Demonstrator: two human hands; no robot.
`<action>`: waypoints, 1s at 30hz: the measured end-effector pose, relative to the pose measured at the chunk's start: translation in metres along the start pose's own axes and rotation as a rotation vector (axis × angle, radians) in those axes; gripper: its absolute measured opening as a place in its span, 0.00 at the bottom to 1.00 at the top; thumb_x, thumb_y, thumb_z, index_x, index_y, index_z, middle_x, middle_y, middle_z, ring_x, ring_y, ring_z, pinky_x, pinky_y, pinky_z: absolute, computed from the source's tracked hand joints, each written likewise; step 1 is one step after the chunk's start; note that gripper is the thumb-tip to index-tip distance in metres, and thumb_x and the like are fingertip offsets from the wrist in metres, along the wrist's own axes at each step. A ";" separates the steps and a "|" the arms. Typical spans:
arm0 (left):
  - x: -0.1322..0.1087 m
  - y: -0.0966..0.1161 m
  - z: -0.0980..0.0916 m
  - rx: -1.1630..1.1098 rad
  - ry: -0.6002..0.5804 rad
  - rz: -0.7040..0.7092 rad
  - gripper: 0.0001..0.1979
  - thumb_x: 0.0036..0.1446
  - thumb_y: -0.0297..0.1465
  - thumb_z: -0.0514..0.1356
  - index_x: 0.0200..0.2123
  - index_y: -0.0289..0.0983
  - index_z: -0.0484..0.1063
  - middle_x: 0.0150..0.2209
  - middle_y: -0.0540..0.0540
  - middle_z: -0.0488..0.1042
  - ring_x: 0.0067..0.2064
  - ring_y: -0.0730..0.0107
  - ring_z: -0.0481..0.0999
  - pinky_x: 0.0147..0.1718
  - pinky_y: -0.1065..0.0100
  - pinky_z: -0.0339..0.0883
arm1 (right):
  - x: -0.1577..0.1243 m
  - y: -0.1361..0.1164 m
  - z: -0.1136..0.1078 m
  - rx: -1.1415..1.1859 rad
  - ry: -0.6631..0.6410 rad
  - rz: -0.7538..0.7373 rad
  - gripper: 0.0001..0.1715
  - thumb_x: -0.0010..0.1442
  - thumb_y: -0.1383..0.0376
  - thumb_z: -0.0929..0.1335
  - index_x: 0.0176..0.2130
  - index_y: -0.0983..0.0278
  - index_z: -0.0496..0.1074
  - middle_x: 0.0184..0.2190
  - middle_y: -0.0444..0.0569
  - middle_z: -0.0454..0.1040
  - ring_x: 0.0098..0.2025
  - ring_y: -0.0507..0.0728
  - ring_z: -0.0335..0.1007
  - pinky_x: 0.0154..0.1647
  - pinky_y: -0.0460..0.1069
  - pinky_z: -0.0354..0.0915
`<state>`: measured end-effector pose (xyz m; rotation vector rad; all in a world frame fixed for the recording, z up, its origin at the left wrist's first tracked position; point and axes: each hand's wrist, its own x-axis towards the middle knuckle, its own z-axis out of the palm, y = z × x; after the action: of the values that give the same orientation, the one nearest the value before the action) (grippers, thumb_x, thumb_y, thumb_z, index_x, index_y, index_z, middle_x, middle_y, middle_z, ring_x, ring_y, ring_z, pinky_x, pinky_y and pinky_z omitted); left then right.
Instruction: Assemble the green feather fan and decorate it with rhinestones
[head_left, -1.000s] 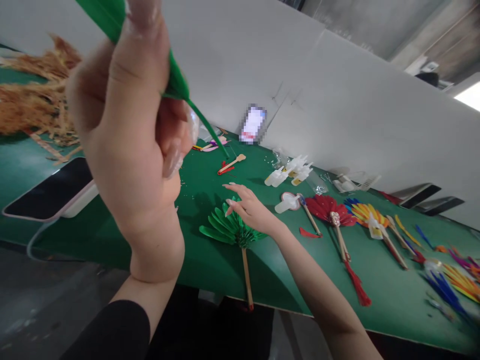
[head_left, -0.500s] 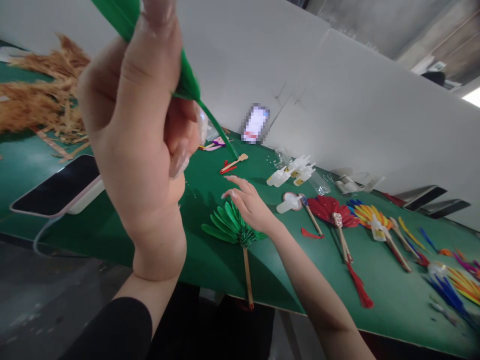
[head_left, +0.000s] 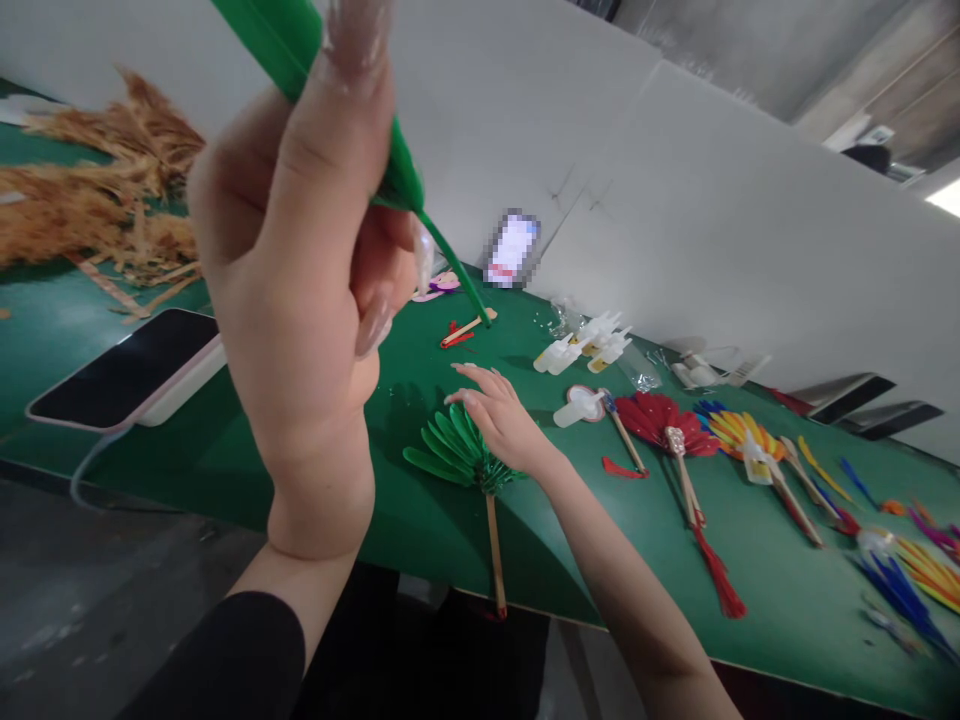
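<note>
Close to the camera, my left hand [head_left: 307,260] pinches a green feather [head_left: 409,175] between thumb and fingers. Its thin quill points down to the right, and its upper end leaves the top of the view. Below and to the right, a green feather fan [head_left: 450,447] lies on the table, its wooden handle [head_left: 494,550] toward me. My right hand [head_left: 506,420] is over the fan's upper right part with its fingers stretched out and holds nothing; whether it touches the feathers I cannot tell. Part of the fan is hidden beneath it.
A smartphone [head_left: 127,365] and brown fibrous bundles [head_left: 97,215] lie at left. Behind the fan are a small wooden stick with red cord [head_left: 466,329], white glue bottles [head_left: 585,345] and a propped phone [head_left: 511,248]. Red [head_left: 664,420] and yellow fans [head_left: 742,430] lie right on the green table [head_left: 600,540].
My left hand has shifted slightly to the right with the green feather in it. My right hand stays over the fan, moved down only a little.
</note>
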<state>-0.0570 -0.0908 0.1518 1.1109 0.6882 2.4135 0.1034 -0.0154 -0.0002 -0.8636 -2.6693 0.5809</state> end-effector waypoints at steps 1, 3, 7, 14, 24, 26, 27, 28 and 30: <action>0.002 -0.004 0.001 0.012 0.007 0.040 0.29 0.63 0.45 0.56 0.13 0.37 0.60 0.14 0.56 0.44 0.14 0.86 0.46 0.13 0.70 0.45 | 0.000 0.000 0.000 0.006 -0.004 -0.001 0.32 0.71 0.56 0.50 0.42 0.61 0.77 0.64 0.51 0.63 0.69 0.60 0.51 0.70 0.65 0.44; 0.005 -0.011 0.002 0.044 -0.004 0.105 0.30 0.66 0.45 0.52 0.14 0.37 0.61 0.14 0.56 0.43 0.13 0.86 0.44 0.12 0.70 0.44 | -0.001 0.000 0.002 0.012 -0.029 -0.002 0.34 0.71 0.56 0.50 0.36 0.61 0.78 0.64 0.50 0.63 0.68 0.60 0.52 0.70 0.65 0.43; 0.005 -0.014 0.003 0.112 -0.037 0.177 0.26 0.64 0.30 0.58 0.14 0.36 0.57 0.15 0.55 0.45 0.14 0.89 0.48 0.13 0.76 0.48 | -0.005 0.002 0.000 0.040 0.016 0.016 0.28 0.71 0.55 0.51 0.56 0.59 0.70 0.66 0.52 0.59 0.69 0.61 0.49 0.69 0.66 0.43; 0.004 -0.018 0.003 0.238 -0.243 -0.025 0.24 0.59 0.30 0.63 0.14 0.38 0.57 0.11 0.59 0.50 0.12 0.86 0.52 0.12 0.75 0.51 | -0.037 -0.002 -0.032 0.455 0.508 0.169 0.27 0.69 0.51 0.55 0.44 0.63 0.74 0.42 0.54 0.78 0.47 0.57 0.74 0.52 0.55 0.68; -0.046 -0.059 0.044 0.646 -0.896 -0.309 0.22 0.57 0.34 0.64 0.17 0.36 0.58 0.15 0.56 0.55 0.19 0.82 0.55 0.17 0.73 0.49 | -0.080 -0.048 -0.065 1.048 0.378 0.231 0.14 0.62 0.57 0.69 0.31 0.64 0.75 0.18 0.41 0.75 0.17 0.47 0.69 0.19 0.41 0.65; -0.051 -0.059 0.041 0.597 -0.904 -0.381 0.18 0.56 0.34 0.64 0.19 0.36 0.63 0.16 0.56 0.58 0.20 0.81 0.58 0.19 0.73 0.52 | -0.088 -0.047 -0.065 1.015 0.363 0.268 0.17 0.63 0.56 0.67 0.30 0.65 0.76 0.18 0.42 0.75 0.17 0.47 0.67 0.18 0.41 0.65; -0.052 -0.058 0.036 0.581 -0.910 -0.415 0.16 0.55 0.34 0.65 0.20 0.36 0.65 0.17 0.55 0.59 0.20 0.80 0.59 0.19 0.73 0.53 | -0.092 -0.045 -0.062 0.997 0.350 0.292 0.19 0.64 0.55 0.66 0.30 0.65 0.76 0.18 0.43 0.75 0.17 0.47 0.67 0.18 0.41 0.65; -0.053 -0.057 0.031 0.577 -0.911 -0.444 0.15 0.54 0.34 0.65 0.21 0.36 0.67 0.17 0.55 0.59 0.20 0.80 0.59 0.20 0.73 0.54 | -0.097 -0.044 -0.058 0.972 0.344 0.319 0.20 0.64 0.54 0.66 0.31 0.66 0.76 0.17 0.43 0.74 0.17 0.47 0.67 0.18 0.42 0.65; -0.055 -0.057 0.015 0.633 -0.866 -0.497 0.15 0.53 0.36 0.66 0.20 0.36 0.68 0.16 0.55 0.59 0.19 0.79 0.58 0.19 0.73 0.53 | -0.108 -0.043 -0.041 0.875 0.367 0.355 0.20 0.64 0.54 0.65 0.32 0.66 0.77 0.19 0.44 0.76 0.18 0.49 0.69 0.20 0.43 0.67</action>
<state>-0.0036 -0.0705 0.0944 1.7700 1.2282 1.1258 0.1818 -0.1004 0.0407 -1.0127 -1.6594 1.3658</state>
